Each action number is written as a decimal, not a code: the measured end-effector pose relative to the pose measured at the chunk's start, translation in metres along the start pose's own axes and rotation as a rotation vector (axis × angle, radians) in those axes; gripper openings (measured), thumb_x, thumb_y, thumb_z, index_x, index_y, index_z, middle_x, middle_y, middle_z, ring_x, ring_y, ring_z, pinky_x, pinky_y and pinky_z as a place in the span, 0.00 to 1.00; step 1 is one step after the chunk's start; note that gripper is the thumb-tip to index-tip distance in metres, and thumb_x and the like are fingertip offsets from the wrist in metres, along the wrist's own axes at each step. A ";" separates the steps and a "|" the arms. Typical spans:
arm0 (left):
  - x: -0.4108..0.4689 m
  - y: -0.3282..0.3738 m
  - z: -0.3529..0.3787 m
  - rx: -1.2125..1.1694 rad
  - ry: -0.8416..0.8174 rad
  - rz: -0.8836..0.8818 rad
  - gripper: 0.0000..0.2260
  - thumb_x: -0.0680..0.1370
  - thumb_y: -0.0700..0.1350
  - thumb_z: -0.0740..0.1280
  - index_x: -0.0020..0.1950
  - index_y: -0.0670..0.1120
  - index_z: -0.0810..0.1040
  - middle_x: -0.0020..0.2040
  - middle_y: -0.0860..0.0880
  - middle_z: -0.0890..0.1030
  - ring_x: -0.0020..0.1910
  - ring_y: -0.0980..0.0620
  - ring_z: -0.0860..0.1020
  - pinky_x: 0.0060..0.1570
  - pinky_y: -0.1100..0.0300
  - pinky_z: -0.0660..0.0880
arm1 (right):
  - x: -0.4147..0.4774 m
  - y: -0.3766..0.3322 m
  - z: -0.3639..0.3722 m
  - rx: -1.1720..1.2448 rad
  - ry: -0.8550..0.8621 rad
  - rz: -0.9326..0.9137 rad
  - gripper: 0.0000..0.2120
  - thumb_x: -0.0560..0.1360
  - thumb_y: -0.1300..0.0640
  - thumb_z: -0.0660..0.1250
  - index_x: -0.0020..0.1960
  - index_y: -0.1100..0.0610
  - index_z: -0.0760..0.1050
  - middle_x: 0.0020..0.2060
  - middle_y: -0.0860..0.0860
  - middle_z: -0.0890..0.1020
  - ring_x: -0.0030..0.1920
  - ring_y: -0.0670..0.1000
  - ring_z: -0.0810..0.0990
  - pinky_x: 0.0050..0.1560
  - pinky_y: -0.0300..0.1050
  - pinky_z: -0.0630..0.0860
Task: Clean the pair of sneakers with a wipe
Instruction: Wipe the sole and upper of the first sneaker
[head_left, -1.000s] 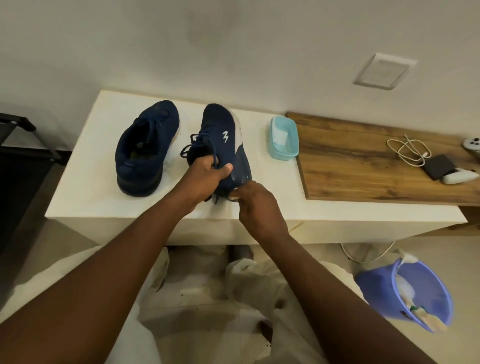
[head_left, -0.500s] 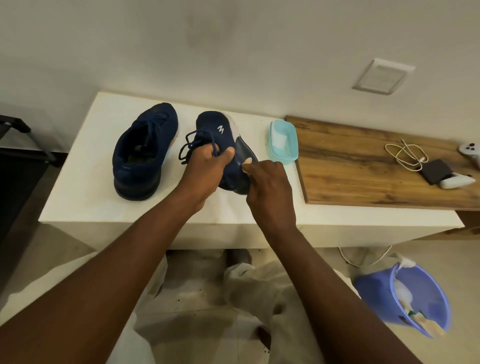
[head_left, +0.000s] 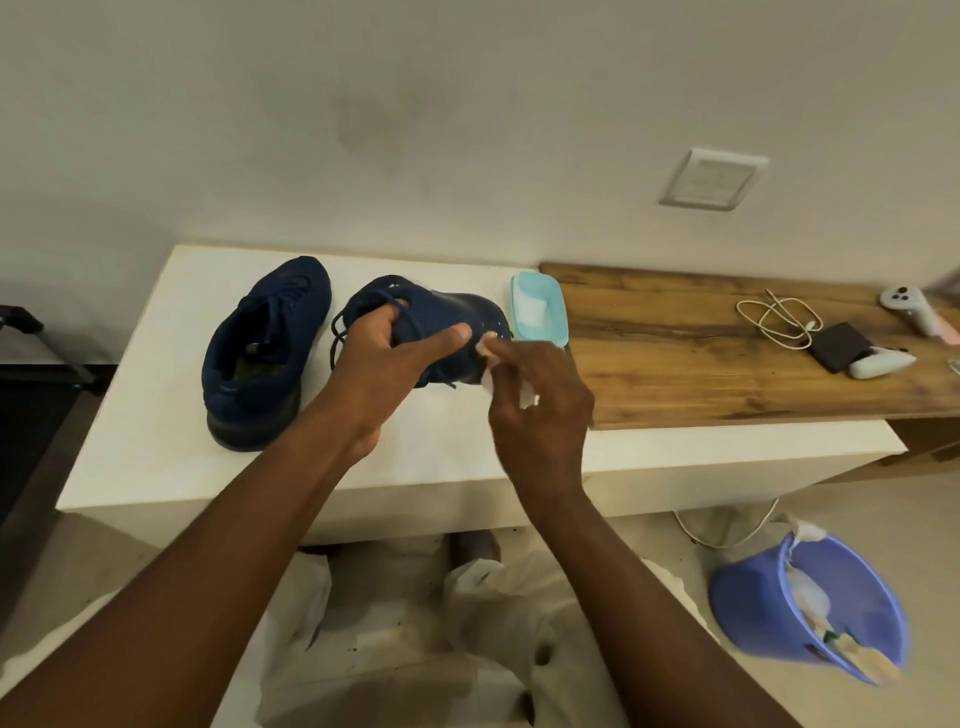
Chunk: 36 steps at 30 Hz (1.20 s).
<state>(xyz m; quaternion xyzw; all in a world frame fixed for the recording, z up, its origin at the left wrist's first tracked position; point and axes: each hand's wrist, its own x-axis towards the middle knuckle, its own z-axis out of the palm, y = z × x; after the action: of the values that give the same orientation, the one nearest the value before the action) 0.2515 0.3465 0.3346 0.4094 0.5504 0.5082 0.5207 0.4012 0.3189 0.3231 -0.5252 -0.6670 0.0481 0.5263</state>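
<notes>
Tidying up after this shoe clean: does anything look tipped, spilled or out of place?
Only the purple bucket on the floor at the right stands out: it appears tipped sideways, its mouth facing the camera, with crumpled white scraps inside and one scrap hanging over its rim. Wide-angle distortion may exaggerate the lean.

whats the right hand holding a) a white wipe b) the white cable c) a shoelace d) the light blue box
a: the right hand pinches a white wipe in its fingers, right at the edge of the tilted sneaker that the left hand grips.
</notes>
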 end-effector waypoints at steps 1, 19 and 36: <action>-0.001 0.000 0.001 0.017 -0.016 0.008 0.16 0.76 0.47 0.77 0.62 0.48 0.79 0.54 0.52 0.85 0.51 0.54 0.84 0.40 0.67 0.80 | 0.010 -0.001 -0.004 0.042 0.049 0.022 0.08 0.75 0.65 0.71 0.53 0.59 0.81 0.48 0.50 0.83 0.51 0.47 0.80 0.54 0.44 0.79; 0.004 0.017 0.013 -0.261 0.088 0.009 0.13 0.80 0.46 0.72 0.64 0.46 0.80 0.57 0.47 0.86 0.55 0.49 0.85 0.50 0.56 0.83 | 0.004 0.001 -0.008 -0.345 -0.273 -0.191 0.18 0.69 0.68 0.75 0.58 0.58 0.81 0.52 0.53 0.83 0.53 0.53 0.80 0.59 0.43 0.73; 0.001 0.028 0.012 -0.489 -0.038 -0.088 0.20 0.76 0.44 0.76 0.67 0.42 0.79 0.60 0.42 0.85 0.62 0.43 0.83 0.65 0.46 0.79 | 0.079 -0.034 -0.018 -0.273 -0.121 -0.267 0.13 0.75 0.62 0.64 0.56 0.57 0.81 0.52 0.51 0.82 0.54 0.52 0.74 0.51 0.42 0.72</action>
<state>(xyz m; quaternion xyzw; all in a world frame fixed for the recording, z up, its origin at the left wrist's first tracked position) 0.2613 0.3528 0.3625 0.2564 0.4187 0.5952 0.6362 0.4006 0.3542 0.4032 -0.4946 -0.7616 -0.0817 0.4107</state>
